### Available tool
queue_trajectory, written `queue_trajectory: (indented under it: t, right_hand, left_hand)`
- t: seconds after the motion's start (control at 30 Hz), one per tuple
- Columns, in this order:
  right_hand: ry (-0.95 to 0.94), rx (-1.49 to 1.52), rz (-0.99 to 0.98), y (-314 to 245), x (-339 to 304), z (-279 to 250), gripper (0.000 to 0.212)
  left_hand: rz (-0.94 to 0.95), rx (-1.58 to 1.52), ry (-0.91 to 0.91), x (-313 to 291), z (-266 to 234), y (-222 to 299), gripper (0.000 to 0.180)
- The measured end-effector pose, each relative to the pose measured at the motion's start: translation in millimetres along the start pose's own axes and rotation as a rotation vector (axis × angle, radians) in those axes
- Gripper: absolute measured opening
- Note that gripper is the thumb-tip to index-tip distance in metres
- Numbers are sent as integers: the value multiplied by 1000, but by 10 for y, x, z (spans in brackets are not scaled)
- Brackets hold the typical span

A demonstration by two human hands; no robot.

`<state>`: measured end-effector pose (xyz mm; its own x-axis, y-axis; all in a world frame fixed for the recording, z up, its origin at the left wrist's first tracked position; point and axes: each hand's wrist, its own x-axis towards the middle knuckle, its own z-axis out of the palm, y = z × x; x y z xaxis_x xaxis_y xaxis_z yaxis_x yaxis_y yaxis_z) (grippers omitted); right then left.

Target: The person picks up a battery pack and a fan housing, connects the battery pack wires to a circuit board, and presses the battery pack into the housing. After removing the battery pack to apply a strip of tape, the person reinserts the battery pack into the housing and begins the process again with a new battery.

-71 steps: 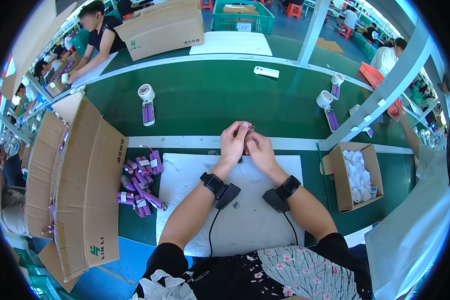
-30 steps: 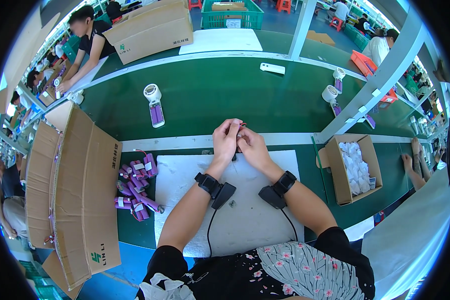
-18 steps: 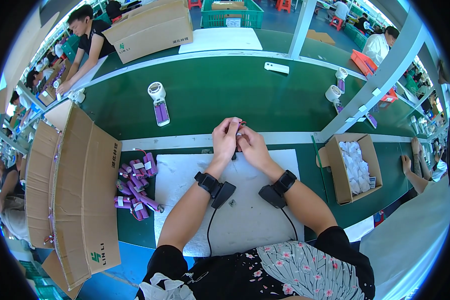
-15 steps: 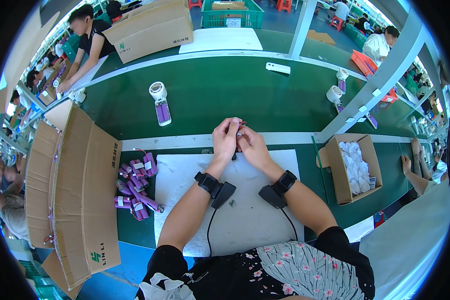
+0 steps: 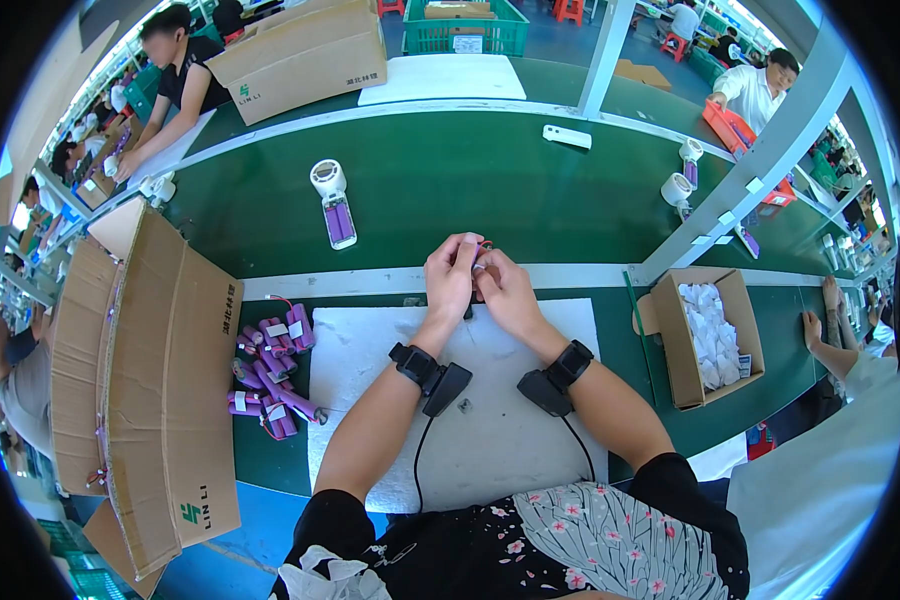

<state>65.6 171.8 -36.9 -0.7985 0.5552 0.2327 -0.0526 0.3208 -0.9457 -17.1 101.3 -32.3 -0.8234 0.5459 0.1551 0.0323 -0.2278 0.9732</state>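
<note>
Both my hands are together above the far edge of the white work mat. Fingers of my left hand and my right hand are closed around a purple battery pack. Most of the pack is hidden by the fingers; a bit of purple and a red wire show at the tips. To the left of the mat lies a heap of purple battery packs with white labels and thin wires.
An open cardboard box stands at left. At right, a smaller carton holds white wrapped pieces. Beyond a pale rail, a green belt carries a white device with purple cells and a white casing. Co-workers sit around.
The white device and casing on the green belt have shifted slightly right. A person at the far right now has a hand on a red bin. My hands have barely moved.
</note>
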Motion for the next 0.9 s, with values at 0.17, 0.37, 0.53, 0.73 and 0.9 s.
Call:
queue_trajectory:
  t: [0.17,0.37,0.53,0.73,0.9]
  right_hand:
    - [12,-9,2,-9,-1,4,6]
    - [11,2,-6,48,11,11,7]
    - [23,-2,-10,67,14,17,7]
    - [43,19,-46,100,20,33,7]
    - [45,8,-37,76,18,21,7]
  left_hand:
    - [1,-13,23,-6,7,1,26]
    - [16,15,27,3,2,-18,27]
    - [-8,18,12,11,-20,-24,28]
    - [-42,8,-4,4,-31,-28,29]
    - [-51,26,-7,-8,-29,3,29]
